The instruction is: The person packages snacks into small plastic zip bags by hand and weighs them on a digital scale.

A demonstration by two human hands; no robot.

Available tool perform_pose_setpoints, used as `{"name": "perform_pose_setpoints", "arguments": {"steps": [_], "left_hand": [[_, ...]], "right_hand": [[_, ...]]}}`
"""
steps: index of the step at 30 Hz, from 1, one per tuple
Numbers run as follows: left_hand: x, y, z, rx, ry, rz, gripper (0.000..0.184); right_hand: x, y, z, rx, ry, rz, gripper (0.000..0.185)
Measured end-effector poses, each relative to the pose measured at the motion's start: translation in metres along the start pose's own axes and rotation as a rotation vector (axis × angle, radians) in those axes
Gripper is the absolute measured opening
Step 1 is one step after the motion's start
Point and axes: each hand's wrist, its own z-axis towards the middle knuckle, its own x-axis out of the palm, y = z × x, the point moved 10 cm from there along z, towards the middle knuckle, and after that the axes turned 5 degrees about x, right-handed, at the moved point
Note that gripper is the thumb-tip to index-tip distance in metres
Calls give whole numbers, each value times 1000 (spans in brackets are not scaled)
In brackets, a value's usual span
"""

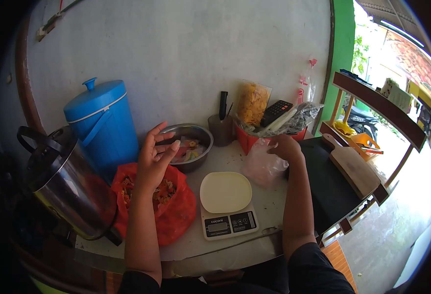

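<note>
My left hand (153, 159) is raised with its fingers spread and nothing in them. Below and around that wrist stands an open red plastic bag (177, 220) filled with small orange and brown pieces. Just behind the fingers is a metal bowl (203, 156) holding small packets. My right hand (286, 148) is closed, its fingers bent at the top of a clear plastic bag (260, 169) that hangs by the table. Between my arms sits a white kitchen scale (229, 223) with a bare cream tray (225, 192); its display looks blank.
A blue drink cooler (105, 132) and a steel pot (71, 188) stand left. At the back are a dark cup (221, 131) and a red basket (245, 141) with a chip bag (253, 103) and calculator (276, 113). A wooden cutting board (355, 169) lies right.
</note>
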Motion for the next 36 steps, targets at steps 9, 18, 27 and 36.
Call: {"name": "perform_pose_setpoints", "arguments": {"steps": [9, 18, 27, 36], "left_hand": [[5, 6, -1, -23, 22, 0, 60], [14, 7, -3, -32, 46, 2, 58], [16, 9, -2, -22, 67, 28, 57], [47, 32, -10, -32, 193, 18, 57]], "right_hand": [[-42, -12, -23, 342, -17, 272, 29], [-102, 1, -40, 100, -578, 350, 29], [-108, 0, -39, 83, -640, 754, 23], [-50, 82, -20, -175, -151, 1300, 22]]}}
